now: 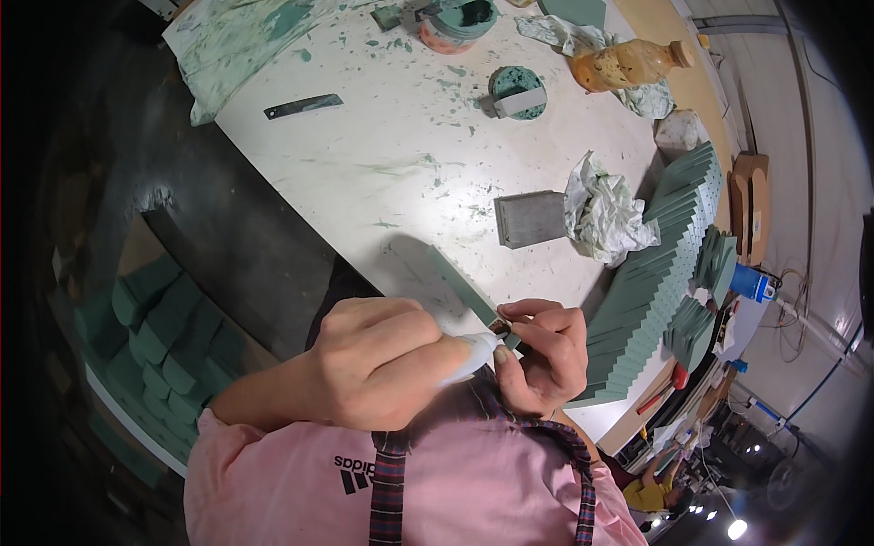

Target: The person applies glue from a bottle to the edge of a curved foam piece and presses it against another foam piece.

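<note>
My left hand (378, 364) is closed around a smooth, bluish-white thing (471, 357), mostly hidden in the fist; its kind does not show. Its narrow end meets the near end of a thin green strip (462, 284). My right hand (549, 355) pinches that end of the strip between thumb and fingers, where a small brownish patch shows. The strip slants away to the far left, just above the white table (346, 205). Beyond both hands a flat grey rectangular block (530, 218) rests on the table, beside a crumpled white cloth (608, 211).
A long row of stacked green slats (651, 282) lines the right side. Farther back are a cup of green paste (517, 82), a green-smeared tub (455, 25), an amber bottle (628, 65) and a dark blade (303, 106). Green pieces (168, 318) are stacked at left.
</note>
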The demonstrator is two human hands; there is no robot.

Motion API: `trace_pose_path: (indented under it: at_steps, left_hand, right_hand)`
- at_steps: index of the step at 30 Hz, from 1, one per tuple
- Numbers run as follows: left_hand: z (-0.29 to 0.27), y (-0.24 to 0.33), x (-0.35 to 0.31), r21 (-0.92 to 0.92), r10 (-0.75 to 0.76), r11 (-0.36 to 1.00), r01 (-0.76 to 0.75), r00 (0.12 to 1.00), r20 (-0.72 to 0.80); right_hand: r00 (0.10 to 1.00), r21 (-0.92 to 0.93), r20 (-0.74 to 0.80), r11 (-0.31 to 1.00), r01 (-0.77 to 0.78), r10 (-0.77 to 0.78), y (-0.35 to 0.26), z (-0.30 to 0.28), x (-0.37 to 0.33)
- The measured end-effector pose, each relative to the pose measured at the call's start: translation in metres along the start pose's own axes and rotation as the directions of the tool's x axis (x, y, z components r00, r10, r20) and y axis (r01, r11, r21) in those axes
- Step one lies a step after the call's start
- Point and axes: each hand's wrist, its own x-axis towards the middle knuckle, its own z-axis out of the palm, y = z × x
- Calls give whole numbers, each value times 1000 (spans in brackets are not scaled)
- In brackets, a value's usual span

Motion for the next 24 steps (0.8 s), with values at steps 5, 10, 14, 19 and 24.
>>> trace_pose_path:
  at_steps: [5, 10, 14, 19, 24]
  left_hand:
    - [0, -2, 0, -34, 31, 999, -31, 999, -13]
    - [-1, -3, 0, -19, 38, 999, -39, 999, -17]
    - [0, -3, 2, -31, 43, 999, -44, 999, -17]
    - [1, -2, 3, -34, 40, 999, -40, 999, -13]
    - [1, -3, 2, -42, 39, 998, -39, 999, 0]
  right_hand:
    - [1000, 11, 8, 1000, -7, 7, 0, 0, 0]
    - [1000, 14, 14, 1000, -18, 18, 0, -1, 0]
    - [1000, 6, 18, 1000, -23, 23, -1, -1, 0]
    - [1000, -3, 3, 1000, -12, 12, 0, -1, -1]
    - [1000, 5, -13, 1000, -15, 15, 1, 0, -1]
